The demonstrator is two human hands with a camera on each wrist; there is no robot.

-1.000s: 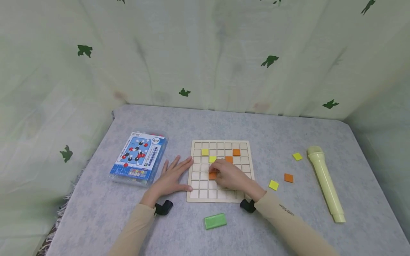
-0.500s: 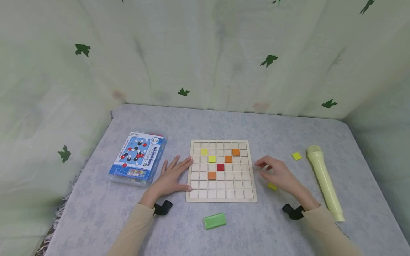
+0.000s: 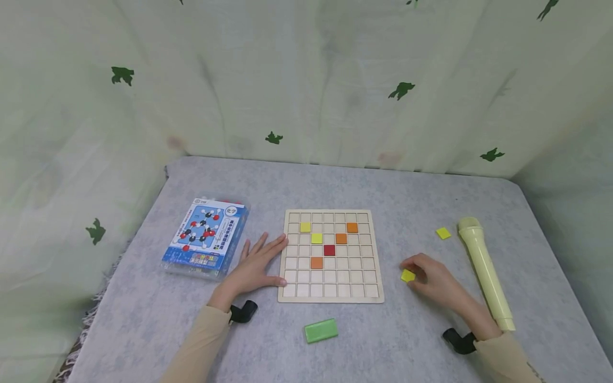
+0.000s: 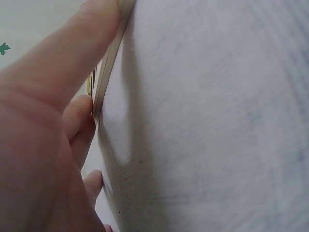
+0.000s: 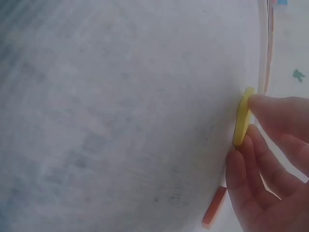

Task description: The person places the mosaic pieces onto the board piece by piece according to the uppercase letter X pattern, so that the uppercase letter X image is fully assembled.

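A square wooden grid board [image 3: 344, 276] lies on the table, with two yellow tiles, several orange tiles and a red tile [image 3: 329, 250] in its cells. My left hand [image 3: 256, 268] is spread flat beside it, thumb and fingertips at its left edge; the left wrist view shows the thumb against that edge. Right of the board, my right hand [image 3: 433, 279] pinches a loose yellow tile [image 3: 408, 275] between thumb and finger. The right wrist view shows that tile close over the cloth, and an orange tile [image 5: 214, 208] near the fingers, hidden by the hand in the head view.
Another yellow tile [image 3: 443, 233] lies farther back at right, beside a long pale-yellow microphone-shaped tube [image 3: 487, 276]. A green translucent block [image 3: 321, 331] lies in front of the board. At left sits a boxed molecular model set [image 3: 206, 236]. A pale curtain [image 3: 335, 80] stands behind the table.
My right hand has left the board, uncovering the red tile, and moved right to the loose yellow tile, which it now pinches. The left hand has stayed in place.
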